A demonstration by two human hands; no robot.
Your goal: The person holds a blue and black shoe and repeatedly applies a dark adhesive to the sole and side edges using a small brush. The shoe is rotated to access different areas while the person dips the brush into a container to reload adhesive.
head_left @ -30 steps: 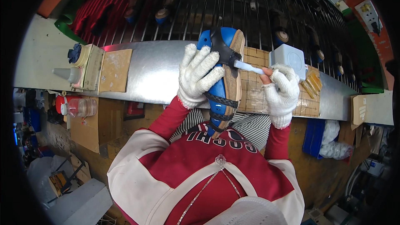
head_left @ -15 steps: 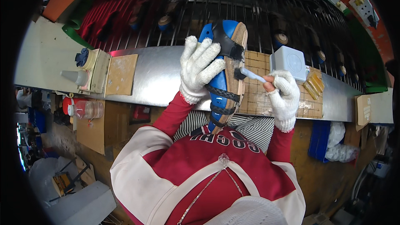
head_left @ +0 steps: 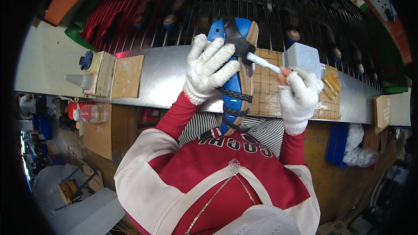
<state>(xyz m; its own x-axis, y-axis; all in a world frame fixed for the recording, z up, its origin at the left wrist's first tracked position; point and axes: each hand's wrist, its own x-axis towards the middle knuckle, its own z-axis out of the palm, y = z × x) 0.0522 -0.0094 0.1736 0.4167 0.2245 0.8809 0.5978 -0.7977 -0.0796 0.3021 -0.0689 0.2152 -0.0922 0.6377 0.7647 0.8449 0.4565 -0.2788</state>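
Note:
A black-strapped sandal [head_left: 247, 78] with a tan sole edge sits on a blue shoe last [head_left: 242, 24], held upright with its toe end away from me. My left hand [head_left: 210, 70], in a white knit glove, grips it from the left, fingers spread along its side. In my right hand [head_left: 299, 95], also gloved but with bare fingertips showing, is a small brush [head_left: 264, 63] with a pale handle. Its head is at the sole edge beside the wide front strap; the bristles are hard to make out. Braided straps [head_left: 236, 95] cross the heel half.
Beyond the metal worktop [head_left: 163, 67] runs a rack of metal bars [head_left: 200, 13] carrying other lasts. On the right are a taped brown board [head_left: 267, 91], a grey-white box [head_left: 301, 56] and a yellowish translucent block [head_left: 332, 85]. A cardboard piece [head_left: 127, 76] lies left.
The brush has moved up along the sole edge, from mid-sole toward the front strap. My right hand has turned slightly, and the sandal has shifted a little.

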